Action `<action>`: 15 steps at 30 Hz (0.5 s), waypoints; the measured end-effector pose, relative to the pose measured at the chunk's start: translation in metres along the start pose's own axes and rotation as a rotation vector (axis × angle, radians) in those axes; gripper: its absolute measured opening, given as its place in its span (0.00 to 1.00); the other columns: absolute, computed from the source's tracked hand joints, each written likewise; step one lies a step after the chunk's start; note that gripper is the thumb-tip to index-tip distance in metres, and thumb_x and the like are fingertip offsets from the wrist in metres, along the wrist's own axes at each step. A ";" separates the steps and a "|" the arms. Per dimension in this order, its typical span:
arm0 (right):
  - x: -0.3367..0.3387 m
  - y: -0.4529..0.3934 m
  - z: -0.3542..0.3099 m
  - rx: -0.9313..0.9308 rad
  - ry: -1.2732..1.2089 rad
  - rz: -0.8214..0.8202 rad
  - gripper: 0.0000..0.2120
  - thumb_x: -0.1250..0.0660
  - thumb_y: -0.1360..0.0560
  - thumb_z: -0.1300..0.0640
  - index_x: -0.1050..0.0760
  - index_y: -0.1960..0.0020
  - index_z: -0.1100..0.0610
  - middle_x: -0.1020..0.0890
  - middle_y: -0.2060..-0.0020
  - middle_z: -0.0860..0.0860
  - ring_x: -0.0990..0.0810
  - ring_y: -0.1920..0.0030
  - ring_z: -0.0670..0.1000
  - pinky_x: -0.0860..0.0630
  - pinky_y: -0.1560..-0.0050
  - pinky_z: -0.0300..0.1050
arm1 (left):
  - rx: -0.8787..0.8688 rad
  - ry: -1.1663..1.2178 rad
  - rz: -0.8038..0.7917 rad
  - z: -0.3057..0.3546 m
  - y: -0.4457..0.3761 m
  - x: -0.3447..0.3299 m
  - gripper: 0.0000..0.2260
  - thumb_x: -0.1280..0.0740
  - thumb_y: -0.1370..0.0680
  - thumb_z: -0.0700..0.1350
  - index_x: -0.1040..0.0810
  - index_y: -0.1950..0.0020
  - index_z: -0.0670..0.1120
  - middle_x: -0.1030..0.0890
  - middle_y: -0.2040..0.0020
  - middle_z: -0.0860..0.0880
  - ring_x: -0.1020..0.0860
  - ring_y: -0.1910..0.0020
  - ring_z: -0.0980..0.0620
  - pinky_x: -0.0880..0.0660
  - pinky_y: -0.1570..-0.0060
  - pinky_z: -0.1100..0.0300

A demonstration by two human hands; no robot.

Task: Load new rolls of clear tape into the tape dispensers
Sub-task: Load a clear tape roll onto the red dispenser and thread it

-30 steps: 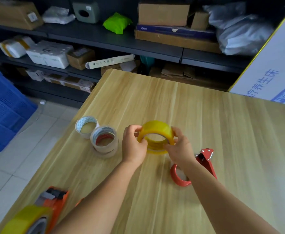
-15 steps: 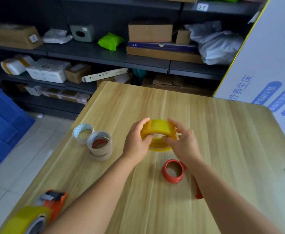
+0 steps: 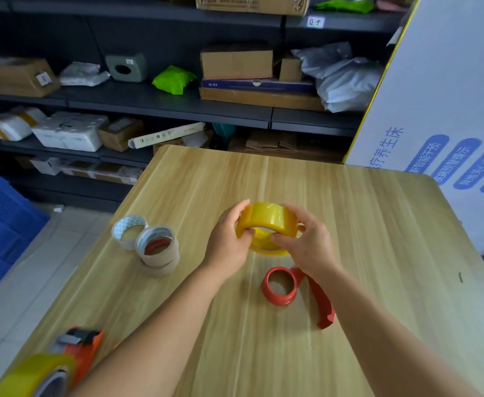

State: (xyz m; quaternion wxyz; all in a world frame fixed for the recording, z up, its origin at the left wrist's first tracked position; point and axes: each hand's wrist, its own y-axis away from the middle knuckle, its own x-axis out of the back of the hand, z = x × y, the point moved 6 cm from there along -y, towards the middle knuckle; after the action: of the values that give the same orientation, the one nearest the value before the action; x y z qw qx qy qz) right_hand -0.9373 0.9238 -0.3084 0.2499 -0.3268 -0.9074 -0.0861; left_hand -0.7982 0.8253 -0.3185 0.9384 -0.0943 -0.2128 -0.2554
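A dark shelving unit (image 3: 177,104) stacked with cartons and parcels is seen behind a pale wooden tabletop (image 3: 378,253). A white printed board (image 3: 447,110) is leaned at the right, and a blue crate (image 3: 0,224) is seen on the floor at the left. At the near left edge an orange dispenser (image 3: 83,348) already loaded with a yellowish roll (image 3: 31,376) is laid. A red dispenser (image 3: 298,290) is laid flat near the middle, its hub bare. Above the tabletop, just beyond it, a yellow-tinted tape roll (image 3: 266,222) is held between both hands: the left hand (image 3: 229,242) is curled round its left side, the right hand (image 3: 309,242) round its right. Two stacked paper-cored rolls (image 3: 157,250) and a smaller roll (image 3: 129,232) touching them are set to the left.
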 end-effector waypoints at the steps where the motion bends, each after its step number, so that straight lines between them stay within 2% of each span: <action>1: 0.002 0.001 -0.003 0.019 0.013 0.002 0.28 0.23 0.34 0.58 0.26 0.36 0.45 0.22 0.46 0.43 0.26 0.46 0.44 0.31 0.52 0.35 | -0.025 -0.016 -0.010 0.004 0.001 -0.001 0.25 0.33 0.24 0.38 0.32 0.29 0.54 0.28 0.33 0.53 0.30 0.35 0.56 0.33 0.36 0.63; 3: 0.004 0.003 -0.006 0.053 0.034 0.016 0.28 0.23 0.34 0.59 0.25 0.36 0.46 0.23 0.45 0.43 0.28 0.44 0.44 0.35 0.48 0.35 | -0.053 -0.018 -0.027 0.008 0.003 -0.003 0.25 0.33 0.25 0.39 0.32 0.29 0.54 0.29 0.32 0.53 0.31 0.34 0.55 0.30 0.35 0.55; 5: 0.005 0.005 -0.007 0.073 0.050 0.025 0.28 0.24 0.33 0.60 0.26 0.36 0.47 0.25 0.46 0.42 0.30 0.43 0.44 0.37 0.45 0.35 | -0.051 0.004 -0.035 0.011 0.005 -0.004 0.25 0.32 0.25 0.41 0.32 0.29 0.55 0.29 0.33 0.54 0.31 0.35 0.56 0.29 0.36 0.53; 9: 0.005 0.008 -0.010 0.107 0.080 0.040 0.27 0.25 0.32 0.60 0.26 0.35 0.48 0.27 0.47 0.41 0.34 0.43 0.41 0.40 0.46 0.33 | -0.040 0.024 -0.003 0.017 0.007 -0.004 0.24 0.30 0.26 0.44 0.30 0.31 0.55 0.28 0.34 0.55 0.31 0.37 0.60 0.29 0.36 0.57; 13: 0.005 0.009 -0.009 0.114 0.059 0.045 0.26 0.24 0.33 0.58 0.25 0.36 0.48 0.25 0.47 0.42 0.29 0.43 0.44 0.34 0.46 0.37 | -0.046 0.044 -0.005 0.017 0.008 -0.003 0.22 0.28 0.28 0.49 0.27 0.35 0.56 0.27 0.37 0.56 0.29 0.38 0.59 0.29 0.40 0.60; 15: 0.006 0.008 -0.007 0.100 0.047 0.027 0.27 0.24 0.33 0.59 0.25 0.36 0.46 0.25 0.47 0.41 0.28 0.45 0.43 0.32 0.49 0.33 | -0.051 0.058 -0.014 0.018 0.007 0.000 0.18 0.27 0.29 0.51 0.25 0.41 0.59 0.24 0.39 0.54 0.27 0.40 0.56 0.28 0.41 0.59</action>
State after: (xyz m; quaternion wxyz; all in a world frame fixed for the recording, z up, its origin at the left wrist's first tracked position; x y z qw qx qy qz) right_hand -0.9330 0.9312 -0.2996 0.2884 -0.3239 -0.8999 -0.0448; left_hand -0.8008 0.8361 -0.3031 0.9396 -0.1092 -0.1796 -0.2701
